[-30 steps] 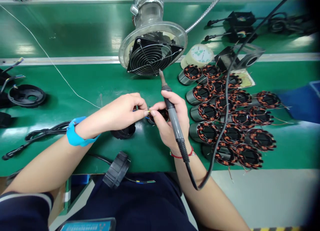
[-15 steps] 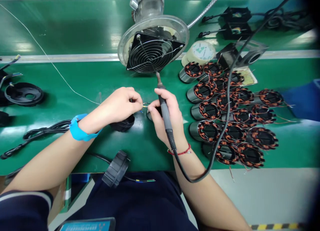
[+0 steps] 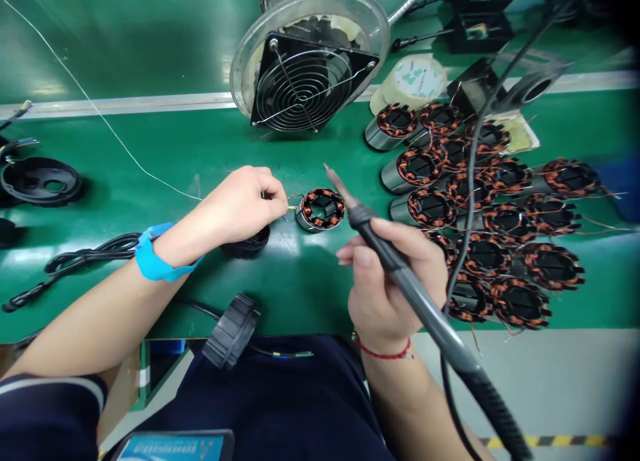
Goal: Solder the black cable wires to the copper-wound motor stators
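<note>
My left hand (image 3: 250,204) is closed in a pinch at the ends of thin coloured wires (image 3: 291,208); the fingertips hide the exact grip. A thin solder wire (image 3: 125,151) runs from the upper left to behind this hand. Just right of the fingers, a copper-wound stator (image 3: 321,211) stands on the bench, with a fine lead towards the pinch. Partly under my left hand sits a black round housing (image 3: 246,244). My right hand (image 3: 393,281) grips a soldering iron (image 3: 395,254), its tip raised up and left, beyond the stator and apart from it.
Several wound stators (image 3: 427,208) stand in rows at the right, near a tape roll (image 3: 417,81). A fan with a wire guard (image 3: 303,91) hangs at the back. Black cable (image 3: 95,253) and a housing (image 3: 43,181) lie left; another black cap (image 3: 233,331) is at the front edge.
My right hand has drawn back right and towards me with the soldering iron, whose tip now points up-left. The stator it covered is now visible. My left hand stays nearly in place.
</note>
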Demonstrator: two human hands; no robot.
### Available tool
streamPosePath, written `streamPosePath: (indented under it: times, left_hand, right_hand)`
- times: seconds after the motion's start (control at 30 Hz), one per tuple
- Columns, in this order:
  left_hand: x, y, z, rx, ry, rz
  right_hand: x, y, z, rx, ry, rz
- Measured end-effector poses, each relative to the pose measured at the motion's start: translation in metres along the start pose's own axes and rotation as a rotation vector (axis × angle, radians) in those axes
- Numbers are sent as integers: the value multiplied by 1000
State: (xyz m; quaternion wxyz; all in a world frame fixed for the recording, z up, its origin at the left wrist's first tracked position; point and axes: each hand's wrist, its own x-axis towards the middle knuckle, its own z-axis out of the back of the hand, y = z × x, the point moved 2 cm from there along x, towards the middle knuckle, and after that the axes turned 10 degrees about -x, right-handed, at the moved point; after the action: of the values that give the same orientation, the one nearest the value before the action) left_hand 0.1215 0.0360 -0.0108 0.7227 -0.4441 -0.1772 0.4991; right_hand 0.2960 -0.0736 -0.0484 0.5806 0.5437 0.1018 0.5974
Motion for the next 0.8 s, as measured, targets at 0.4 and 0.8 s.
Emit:
streamPosePath:
  times: [0.4,0.8]
  left_hand:
    - [-2,-2,-2,23,-55,-16]
    - [-1,-1,-3,16,-66,-73]
  right_hand:
    - [-18,-3,-1,64,-36,140]
    - [-20,-5,-1,80,-33,140]
